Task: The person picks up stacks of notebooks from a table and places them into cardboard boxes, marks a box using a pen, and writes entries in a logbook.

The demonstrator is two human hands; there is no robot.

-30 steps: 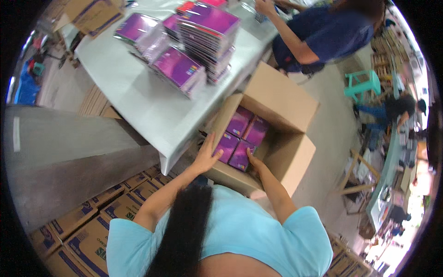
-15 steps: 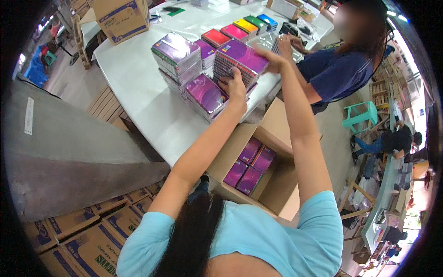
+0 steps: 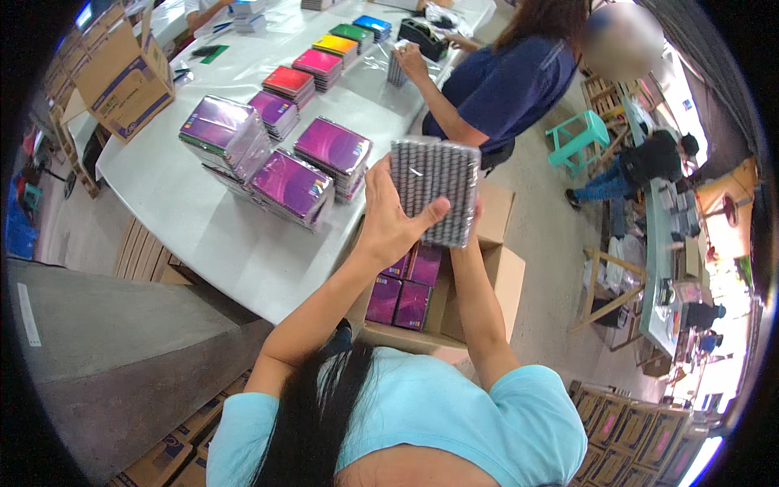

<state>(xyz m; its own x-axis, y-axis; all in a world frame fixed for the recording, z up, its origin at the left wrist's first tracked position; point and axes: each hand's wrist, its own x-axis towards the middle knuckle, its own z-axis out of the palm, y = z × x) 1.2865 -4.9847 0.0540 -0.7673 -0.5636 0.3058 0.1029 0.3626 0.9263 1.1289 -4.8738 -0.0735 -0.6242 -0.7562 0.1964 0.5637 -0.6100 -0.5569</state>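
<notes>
Both my hands hold a wrapped pack of spiral notebooks (image 3: pixel 436 174) in the air, its rows of wire binding turned up toward me. My left hand (image 3: pixel 391 219) grips the pack's left side, with the thumb across the binding. Mostly hidden behind the pack, my right hand (image 3: pixel 477 213) holds its right side. Below is an open cardboard box (image 3: pixel 505 284) with purple notebook packs (image 3: pixel 412 303) in one side of it. On the table, left of my hands, stand purple notebook stacks (image 3: pixel 333 146) and a taller wrapped stack (image 3: pixel 223 122).
Coloured notebook stacks (image 3: pixel 316 69) run in a row along the white table (image 3: pixel 219 260). A co-worker in a dark blue shirt (image 3: pixel 507 89) works at its right edge. Nearby are a green stool (image 3: pixel 578 138), a carton (image 3: pixel 122 85) and a grey pillar (image 3: pixel 122 325).
The notebook pack has come off the table stacks toward me, over the box, and been tilted so its binding faces up. My view has shifted to the right.
</notes>
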